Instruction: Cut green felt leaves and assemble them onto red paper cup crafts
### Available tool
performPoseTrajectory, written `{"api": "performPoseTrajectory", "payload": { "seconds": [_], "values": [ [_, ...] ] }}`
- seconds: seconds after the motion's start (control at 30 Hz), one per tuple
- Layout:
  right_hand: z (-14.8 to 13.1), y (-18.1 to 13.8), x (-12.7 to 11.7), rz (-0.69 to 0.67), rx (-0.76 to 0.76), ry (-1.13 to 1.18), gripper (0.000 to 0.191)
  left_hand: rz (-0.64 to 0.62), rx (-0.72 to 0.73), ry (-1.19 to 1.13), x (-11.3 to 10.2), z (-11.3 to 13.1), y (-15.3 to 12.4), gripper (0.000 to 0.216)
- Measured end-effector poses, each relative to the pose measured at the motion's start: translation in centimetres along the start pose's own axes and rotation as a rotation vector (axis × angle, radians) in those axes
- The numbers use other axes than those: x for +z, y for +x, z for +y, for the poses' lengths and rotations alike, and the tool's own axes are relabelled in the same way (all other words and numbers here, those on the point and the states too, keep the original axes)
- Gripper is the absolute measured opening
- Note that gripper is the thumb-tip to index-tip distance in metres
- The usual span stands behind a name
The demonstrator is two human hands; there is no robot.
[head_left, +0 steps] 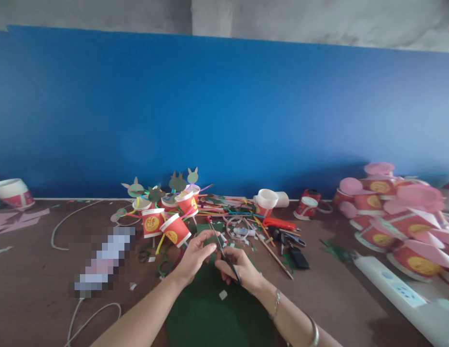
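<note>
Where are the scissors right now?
Head view, bottom centre: the scissors are in the right hand, blades angled up-left over the green sheet, beside the left hand gripping that sheet's edge, just in front of the red paper cups.

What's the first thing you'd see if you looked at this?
The big blue wall fills the back. In the middle of the table stand red cups with paper bunny heads, and a heap of pink-lidded cups lies at the right. Up front, the right hand holds scissors over a green sheet.
</note>
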State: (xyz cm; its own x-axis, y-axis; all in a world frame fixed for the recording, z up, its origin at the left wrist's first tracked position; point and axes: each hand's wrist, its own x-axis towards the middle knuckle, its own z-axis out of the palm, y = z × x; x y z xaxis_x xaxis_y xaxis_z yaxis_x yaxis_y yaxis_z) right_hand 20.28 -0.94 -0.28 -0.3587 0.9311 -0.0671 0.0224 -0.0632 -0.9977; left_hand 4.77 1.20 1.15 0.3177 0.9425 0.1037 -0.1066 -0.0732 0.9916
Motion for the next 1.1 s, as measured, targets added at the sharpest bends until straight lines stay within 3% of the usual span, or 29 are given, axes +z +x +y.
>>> {"api": "performPoseTrajectory", "payload": {
  "seconds": [0.5, 1.1],
  "values": [
    [-0.14, 0.11, 0.05, 0.031, -0.005, -0.032, 0.036, -0.037, 0.001, 0.036, -0.46, -0.57, 0.30, 0.032],
    [0.17, 0.19, -0.09, 0.049, -0.040, -0.029, 0.033, 0.055, -0.015, 0.000, -0.39, -0.44, 0.32, 0.032]
  ]
}}
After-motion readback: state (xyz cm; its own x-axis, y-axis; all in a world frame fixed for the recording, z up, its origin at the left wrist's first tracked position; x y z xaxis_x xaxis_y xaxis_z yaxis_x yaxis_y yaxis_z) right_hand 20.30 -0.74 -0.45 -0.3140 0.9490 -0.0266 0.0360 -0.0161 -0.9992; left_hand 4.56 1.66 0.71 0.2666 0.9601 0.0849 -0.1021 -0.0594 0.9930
